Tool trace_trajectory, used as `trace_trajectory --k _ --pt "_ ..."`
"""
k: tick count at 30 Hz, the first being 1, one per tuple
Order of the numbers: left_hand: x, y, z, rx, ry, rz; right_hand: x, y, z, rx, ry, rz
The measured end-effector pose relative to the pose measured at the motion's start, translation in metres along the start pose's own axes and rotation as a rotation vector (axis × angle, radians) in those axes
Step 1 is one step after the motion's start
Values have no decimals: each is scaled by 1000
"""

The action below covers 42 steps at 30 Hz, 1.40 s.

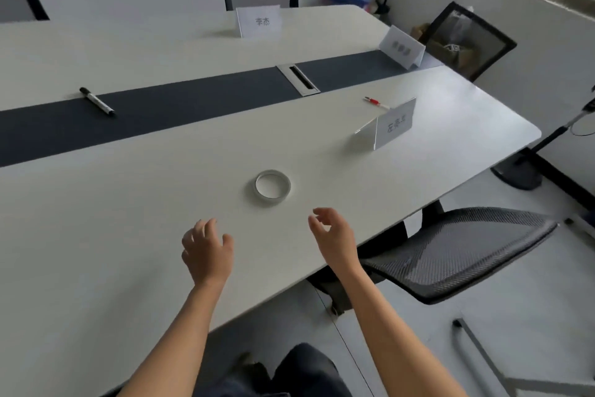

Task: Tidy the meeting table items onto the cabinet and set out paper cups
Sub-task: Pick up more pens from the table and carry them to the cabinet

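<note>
Left hand (207, 250) and right hand (335, 237), lower centre, fingers loosely curled, empty, above pale tabletop (128, 219); clear round tape roll (273, 187) just beyond.

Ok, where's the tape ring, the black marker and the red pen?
tape ring (272, 201), head view, its near wall.
black marker (96, 101), head view, mid barrel.
red pen (373, 101), head view, red part.
</note>
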<state>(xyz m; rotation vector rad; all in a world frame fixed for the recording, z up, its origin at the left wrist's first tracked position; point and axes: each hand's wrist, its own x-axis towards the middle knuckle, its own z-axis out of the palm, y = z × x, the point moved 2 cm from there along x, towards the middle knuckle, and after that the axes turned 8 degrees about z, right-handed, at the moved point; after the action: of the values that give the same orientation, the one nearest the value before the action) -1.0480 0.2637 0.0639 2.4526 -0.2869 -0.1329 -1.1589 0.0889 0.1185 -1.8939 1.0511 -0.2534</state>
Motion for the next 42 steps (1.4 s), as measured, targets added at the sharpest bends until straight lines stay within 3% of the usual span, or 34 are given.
trace_trajectory --k 5,10,17,25,35,38,42 --pt "34 3 27 142 -124 -19 81 -16 8 -45 -55 -44" --pt "74 13 44 239 -128 -78 174 -45 6 -103 -125 -144" --pt "116 7 53 336 -154 -192 345 -82 -51 -241 31 -181" --pt "112 -1 61 446 -190 -211 504 -70 -73 -541 74 101" --pt "111 -1 64 521 -116 -221 581 -16 -94 -794 44 343" --pt "113 0 60 520 -117 -244 577 -11 -82 -917 -55 271" --pt "114 2 60 478 -162 -268 554 -33 -55 -1028 -67 12"
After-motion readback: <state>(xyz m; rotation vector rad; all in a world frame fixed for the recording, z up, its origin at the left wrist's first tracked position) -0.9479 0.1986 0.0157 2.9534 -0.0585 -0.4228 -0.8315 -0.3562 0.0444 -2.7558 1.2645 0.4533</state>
